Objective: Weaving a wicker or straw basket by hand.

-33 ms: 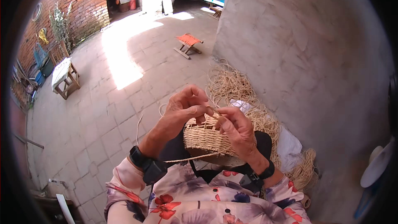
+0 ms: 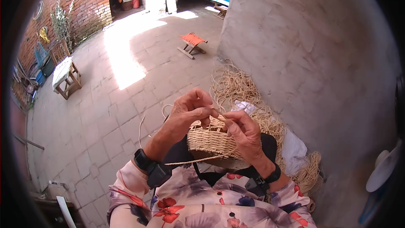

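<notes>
A half-round basket woven from pale straw-coloured cord [image 2: 211, 142] rests between my knees, its rim just under my hands. Above that rim, my left hand [image 2: 190, 109] pinches a thin strand of cord [image 2: 222, 115] between thumb and forefinger, its other fingers curled. My right hand [image 2: 245, 134] grips the same strand a little to the right, thumb against forefinger. Fingers partly hide the strand and the basket's far side. A thicker twisted cord [image 2: 197, 160] runs left from the basket's lower front toward my left wrist.
Heaps of loose cord [image 2: 236, 85] lie along the grey wall [image 2: 295, 42] at right, with white cloth [image 2: 293, 150] among them. An orange-topped folding stool [image 2: 193, 40] stands ahead on the paving. At left is a wooden chair [image 2: 66, 76] with a pale cover.
</notes>
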